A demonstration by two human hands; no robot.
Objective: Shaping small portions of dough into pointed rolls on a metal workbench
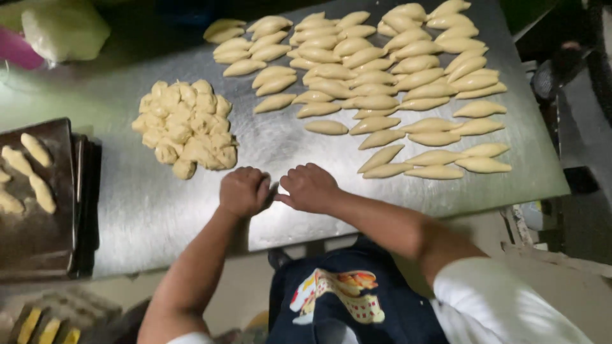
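My left hand and my right hand rest knuckles-up side by side on the steel table, near its front edge. Both are curled, fingers pressed down; whatever lies under them is hidden. A heap of small pale dough lumps sits just beyond my left hand. Beyond my right hand lie several rows of pointed, spindle-shaped dough pieces, covering the far right of the table.
A stack of dark baking trays at the left holds several shaped dough pieces. A plastic-wrapped dough block lies at the far left corner. The table's right edge drops off to the floor.
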